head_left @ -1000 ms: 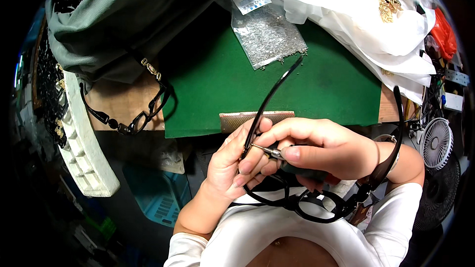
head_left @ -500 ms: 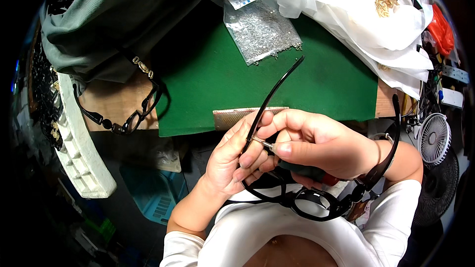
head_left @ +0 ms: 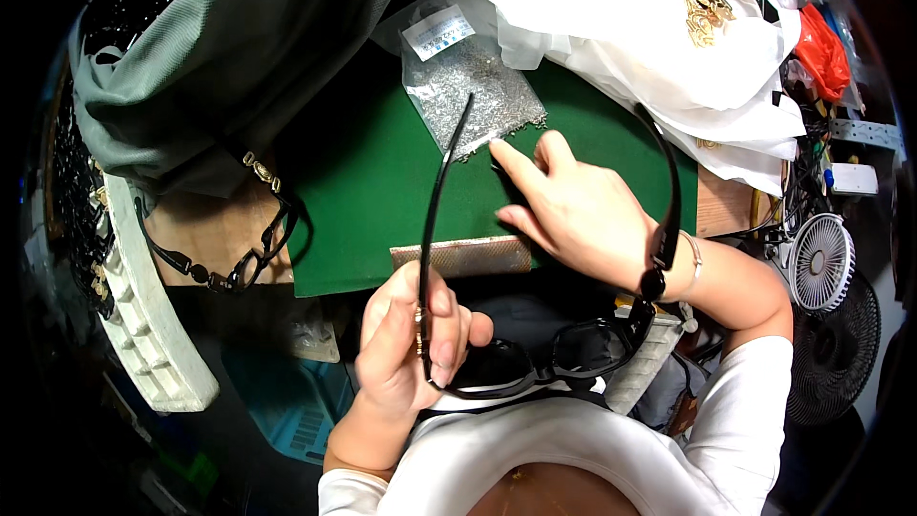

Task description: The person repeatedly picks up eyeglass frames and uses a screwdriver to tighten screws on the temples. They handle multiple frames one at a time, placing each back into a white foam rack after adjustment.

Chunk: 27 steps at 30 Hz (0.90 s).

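Black sunglasses [head_left: 587, 349] hang from my left hand [head_left: 406, 339], which pinches them at the hinge of the left temple. That temple rises upright past my fingers, gold trim showing beside them. The other temple curves up in front of my right wrist. My right hand [head_left: 583, 205] reaches over the green mat [head_left: 353, 201], index finger stretched and thumb apart. Its index fingertip is at the lower edge of a clear plastic bag [head_left: 468, 86] full of tiny silvery screw-like pieces. Nothing shows in that hand, though its underside is hidden.
Another black glasses frame [head_left: 248, 268] with gold trim lies on wood at the left, beside a white ridged tray [head_left: 158, 325]. A textured strip [head_left: 478, 258] sits at the mat's front edge. White sheeting [head_left: 611, 29] bears gold pieces [head_left: 702, 5]. A small fan [head_left: 821, 263] stands right.
My right hand has left the hinge, where it held a screwdriver, and moved up to the bag. The screwdriver no longer shows. The glasses have turned and shifted left in my left hand.
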Available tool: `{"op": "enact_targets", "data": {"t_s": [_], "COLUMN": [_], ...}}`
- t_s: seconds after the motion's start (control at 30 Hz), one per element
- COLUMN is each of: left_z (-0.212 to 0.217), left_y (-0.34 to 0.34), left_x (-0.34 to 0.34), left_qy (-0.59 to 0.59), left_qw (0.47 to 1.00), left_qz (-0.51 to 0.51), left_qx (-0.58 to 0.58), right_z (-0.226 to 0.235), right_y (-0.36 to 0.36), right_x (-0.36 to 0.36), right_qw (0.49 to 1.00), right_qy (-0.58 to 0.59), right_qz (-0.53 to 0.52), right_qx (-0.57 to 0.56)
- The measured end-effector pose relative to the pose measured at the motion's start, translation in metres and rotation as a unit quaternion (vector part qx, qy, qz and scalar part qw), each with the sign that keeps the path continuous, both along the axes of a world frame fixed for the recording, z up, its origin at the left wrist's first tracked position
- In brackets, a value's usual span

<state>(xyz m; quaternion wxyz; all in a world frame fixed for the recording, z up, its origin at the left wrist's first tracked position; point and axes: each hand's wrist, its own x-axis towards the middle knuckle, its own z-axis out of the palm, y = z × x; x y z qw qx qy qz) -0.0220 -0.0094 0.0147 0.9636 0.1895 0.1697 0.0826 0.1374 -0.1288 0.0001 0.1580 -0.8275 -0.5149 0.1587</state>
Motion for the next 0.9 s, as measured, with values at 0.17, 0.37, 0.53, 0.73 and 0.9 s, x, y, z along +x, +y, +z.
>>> {"op": "enact_targets", "data": {"t_s": [0.17,0.37,0.53,0.73,0.9], "left_z": [-0.012,-0.014,-0.021,-0.025,-0.026], "left_y": [-0.004,0.008,0.016,0.014,0.016], "left_x": [-0.006,0.012,0.002,0.007,0.008], "left_qy": [-0.127,-0.078,-0.048,-0.023,-0.018], "left_qw": [0.992,0.996,0.996,0.989,0.989], "left_qz": [-0.008,-0.034,-0.031,-0.033,-0.049], "left_qx": [-0.004,-0.027,-0.068,-0.142,-0.135], "right_z": [0.007,0.001,-0.006,-0.007,-0.007], "right_y": [-0.019,-0.013,-0.014,-0.012,-0.012], "right_x": [0.001,0.009,0.007,0.006,0.007], "right_qw": [0.996,0.997,0.998,0.998,0.997], "right_qy": [0.068,0.028,-0.017,-0.049,-0.026], "right_qz": [-0.046,-0.063,-0.034,-0.02,-0.041], "right_qx": [0.029,0.029,0.052,0.04,0.053]}}
